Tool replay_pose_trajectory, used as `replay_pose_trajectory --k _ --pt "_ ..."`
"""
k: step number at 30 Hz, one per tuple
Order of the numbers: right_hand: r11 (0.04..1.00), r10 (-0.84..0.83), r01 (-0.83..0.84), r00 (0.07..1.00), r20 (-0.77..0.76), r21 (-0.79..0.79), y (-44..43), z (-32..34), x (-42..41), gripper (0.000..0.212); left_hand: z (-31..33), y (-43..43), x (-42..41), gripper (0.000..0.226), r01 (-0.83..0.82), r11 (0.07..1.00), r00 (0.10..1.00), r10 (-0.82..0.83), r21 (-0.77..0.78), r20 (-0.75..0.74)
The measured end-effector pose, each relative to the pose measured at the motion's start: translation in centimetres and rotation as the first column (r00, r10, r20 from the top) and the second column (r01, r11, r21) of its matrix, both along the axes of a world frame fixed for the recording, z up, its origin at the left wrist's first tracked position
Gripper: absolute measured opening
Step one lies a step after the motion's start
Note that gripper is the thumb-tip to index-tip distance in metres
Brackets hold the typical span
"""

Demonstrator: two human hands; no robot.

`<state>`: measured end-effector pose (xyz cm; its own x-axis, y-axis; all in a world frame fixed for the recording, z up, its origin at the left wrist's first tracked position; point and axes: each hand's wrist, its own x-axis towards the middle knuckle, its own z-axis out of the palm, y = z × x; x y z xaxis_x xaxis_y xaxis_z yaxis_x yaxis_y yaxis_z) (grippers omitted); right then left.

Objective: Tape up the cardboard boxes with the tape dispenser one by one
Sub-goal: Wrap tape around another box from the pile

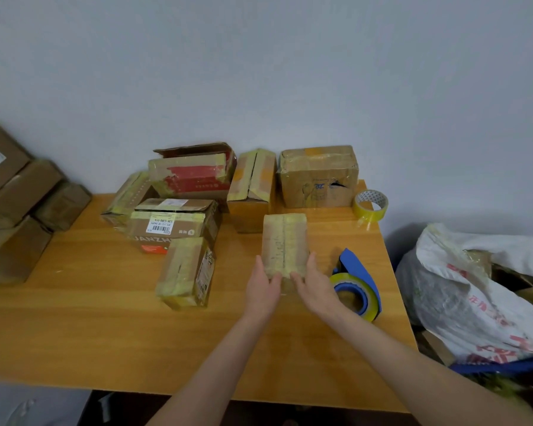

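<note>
Left hand (263, 287), right hand (316, 287), flat against one box (285, 241); six more tabletop boxes (185, 272), one tape dispenser (359, 284), one tape roll (370, 206).

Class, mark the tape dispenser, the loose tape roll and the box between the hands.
tape dispenser (362, 273): head view, blue guard.
loose tape roll (369, 214): head view, yellow outer side.
box (285, 241): head view, taped top face.

Light: dim, even, soft.
Shadows: dark patch on the wall (396, 241) beside the white sack (462, 290).
Glare: mild sheen on the wooden table (105, 302).
Focus: soft; edges bowed.
</note>
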<state>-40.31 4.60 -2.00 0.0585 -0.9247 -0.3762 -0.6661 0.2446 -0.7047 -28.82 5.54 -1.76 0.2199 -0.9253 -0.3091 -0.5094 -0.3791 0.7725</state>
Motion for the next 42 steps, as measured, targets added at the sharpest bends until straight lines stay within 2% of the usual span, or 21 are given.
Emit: replay_pose_trajectory --k 5,8,10,12,14,17,26,30,32,34,36,38,42 --pt "0.998 0.001 -0.005 0.996 0.086 0.055 -0.3 0.3 -0.2 0.079 0.5 0.1 0.6 0.064 -0.029 0.999 0.990 0.032 0.024 -0.137" --pt "0.996 0.056 -0.064 0.990 0.129 0.059 -0.4 1.4 -1.5 0.065 0.4 0.4 1.8 0.055 -0.020 0.999 0.972 0.026 0.028 -0.233" --pt "0.999 0.049 -0.051 0.995 0.088 0.015 -0.2 2.3 -2.8 0.057 0.3 0.7 3.0 0.054 -0.059 0.998 0.987 0.053 -0.031 -0.151" --pt "0.998 0.009 -0.007 1.000 0.021 -0.068 0.0 2.6 -3.9 0.058 0.1 1.0 3.9 0.047 -0.104 0.987 0.994 0.098 -0.120 -0.050" --pt "0.996 0.017 -0.017 1.000 0.005 -0.091 0.3 2.4 -4.3 0.060 0.0 1.6 4.0 0.038 -0.106 0.983 0.994 0.106 -0.151 -0.010" --pt "0.991 0.069 -0.067 0.998 0.013 -0.114 0.8 1.7 -3.3 0.063 -0.3 1.9 3.5 0.035 -0.100 0.982 0.995 0.098 -0.160 -0.022" --pt "0.978 0.057 -0.059 0.998 -0.018 -0.198 0.4 0.8 -3.1 0.057 -0.8 0.9 3.5 0.034 -0.094 0.984 0.994 0.085 -0.148 -0.068" --pt "0.967 0.078 -0.107 0.988 -0.130 -0.231 0.3 0.6 -3.0 0.052 -0.8 0.8 3.2 0.027 -0.091 0.980 0.996 0.088 -0.179 -0.023" --pt "0.950 0.121 -0.186 0.960 -0.254 -0.250 0.1 0.8 -3.0 0.043 -0.7 0.8 3.0 0.023 -0.073 0.977 0.997 0.079 -0.200 0.023" --pt "0.931 0.156 -0.275 0.893 -0.422 -0.239 -0.2 1.2 -2.9 0.035 -0.7 0.8 2.8 0.023 -0.029 0.977 0.995 0.048 -0.211 0.086" --pt "0.917 0.167 -0.330 0.830 -0.532 -0.226 -0.7 1.6 -2.8 0.037 -0.6 0.5 2.9 0.032 0.057 0.981 0.975 -0.015 -0.186 0.221" --pt "0.910 0.179 -0.352 0.811 -0.558 -0.219 -1.2 1.9 -2.6 0.046 -0.4 -0.1 2.7 0.049 0.134 0.981 0.930 -0.075 -0.142 0.361" --pt "0.915 0.210 -0.357 0.820 -0.533 -0.189 -1.7 1.6 -1.7 0.050 -0.5 -1.5 2.2 0.093 0.246 0.962 0.892 -0.176 -0.120 0.417"
